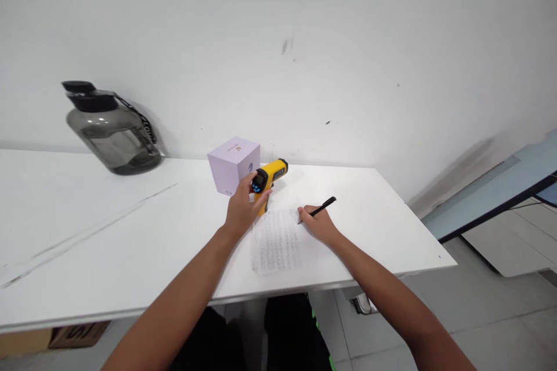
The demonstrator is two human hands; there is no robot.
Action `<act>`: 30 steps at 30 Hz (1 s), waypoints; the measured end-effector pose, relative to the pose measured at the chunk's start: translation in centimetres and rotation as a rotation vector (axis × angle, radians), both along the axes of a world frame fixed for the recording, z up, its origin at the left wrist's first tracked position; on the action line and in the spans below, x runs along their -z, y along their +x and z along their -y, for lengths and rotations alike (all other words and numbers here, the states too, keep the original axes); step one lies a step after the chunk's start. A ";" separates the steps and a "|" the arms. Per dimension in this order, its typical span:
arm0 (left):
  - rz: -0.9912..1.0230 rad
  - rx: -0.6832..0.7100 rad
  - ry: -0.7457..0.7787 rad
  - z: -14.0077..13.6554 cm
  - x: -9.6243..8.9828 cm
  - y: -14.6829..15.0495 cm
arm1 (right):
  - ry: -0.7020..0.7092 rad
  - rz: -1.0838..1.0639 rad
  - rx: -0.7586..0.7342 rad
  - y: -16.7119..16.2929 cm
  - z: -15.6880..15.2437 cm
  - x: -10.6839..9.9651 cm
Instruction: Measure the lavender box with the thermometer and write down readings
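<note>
My left hand grips a yellow and black handheld thermometer gun, its lit blue display facing me, its nose pointing to the far right. The gun stands just right of a pale lilac cube box. My right hand holds a black pen with its tip on a sheet of paper covered in handwritten lines. The sheet lies on the white table between my two hands.
A large smoky grey water jug with a black lid and strap stands at the back left by the white wall. The table's right edge drops to a tiled floor. A cardboard box lies under the table's left side.
</note>
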State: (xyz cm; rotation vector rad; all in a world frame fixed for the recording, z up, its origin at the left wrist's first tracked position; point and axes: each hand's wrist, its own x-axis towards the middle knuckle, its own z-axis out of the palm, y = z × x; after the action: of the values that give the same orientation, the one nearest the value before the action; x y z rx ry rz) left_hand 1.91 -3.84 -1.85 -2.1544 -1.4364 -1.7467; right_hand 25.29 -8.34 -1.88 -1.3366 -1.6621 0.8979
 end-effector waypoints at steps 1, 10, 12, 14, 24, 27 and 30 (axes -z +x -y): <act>-0.007 -0.006 0.010 -0.1 0.0 0.0 | -0.005 0.002 -0.014 0.0 0.0 0.0; -0.071 0.043 0.081 0.0 -0.3 0.0 | -0.003 0.016 0.014 0.1 -0.2 0.3; -0.068 0.049 0.065 0.0 -0.3 -0.1 | 0.002 0.012 0.025 0.1 -0.1 0.3; -0.055 0.053 0.053 0.0 -0.3 -0.1 | 0.009 0.014 0.029 0.1 -0.1 0.2; -0.022 0.038 -0.006 0.1 -0.1 0.0 | 0.018 0.037 0.010 0.0 0.1 -0.2; 0.002 0.029 -0.028 0.2 0.0 0.0 | 0.018 0.028 0.033 0.0 0.1 -0.2; 0.002 0.012 -0.022 0.3 0.0 0.0 | 0.025 0.035 0.036 0.0 0.1 -0.1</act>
State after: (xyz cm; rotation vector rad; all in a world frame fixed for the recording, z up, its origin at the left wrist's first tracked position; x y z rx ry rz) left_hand 1.94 -4.10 -1.81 -2.1773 -1.4528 -1.7454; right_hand 25.31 -8.43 -1.76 -1.3683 -1.6650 0.8348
